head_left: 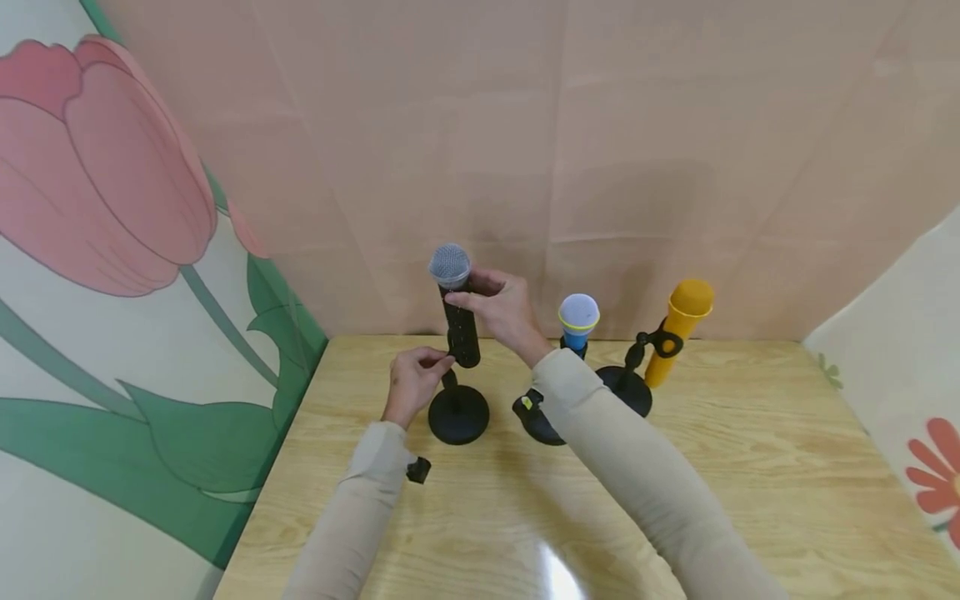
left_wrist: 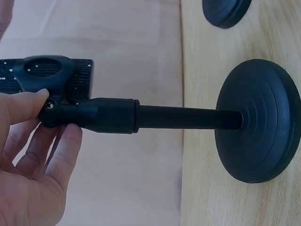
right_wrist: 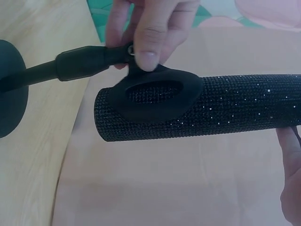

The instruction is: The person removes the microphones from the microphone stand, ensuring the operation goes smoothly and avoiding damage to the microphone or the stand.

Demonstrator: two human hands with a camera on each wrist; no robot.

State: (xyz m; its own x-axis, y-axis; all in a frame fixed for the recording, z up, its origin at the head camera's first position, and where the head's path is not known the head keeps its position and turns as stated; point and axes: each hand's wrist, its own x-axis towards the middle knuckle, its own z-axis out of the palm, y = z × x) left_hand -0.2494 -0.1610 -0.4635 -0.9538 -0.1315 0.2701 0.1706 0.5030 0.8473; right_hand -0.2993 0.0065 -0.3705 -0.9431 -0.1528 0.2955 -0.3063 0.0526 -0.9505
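A black, glittering microphone (head_left: 462, 337) with a silver mesh head stands slightly tilted over the left part of the table. My right hand (head_left: 506, 312) grips its body just under the head. The lower body passes through the black clip (right_wrist: 155, 112) of a desk microphone stand (left_wrist: 183, 117). At the joint beneath that clip, my left hand (head_left: 412, 383) pinches the stand between thumb and fingers. The stand's round base (head_left: 458, 417) sits flat on the wooden table (head_left: 465, 517). In the right wrist view, only part of the right hand shows at the edge.
To the right, a blue microphone with a white head (head_left: 578, 312) is partly hidden behind my right forearm. Beyond it a yellow microphone (head_left: 688, 302) leans in another black stand (head_left: 633, 392). A pink cloth backdrop (head_left: 480, 125) rises behind the table, with a tulip-painted wall (head_left: 135, 167) at left.
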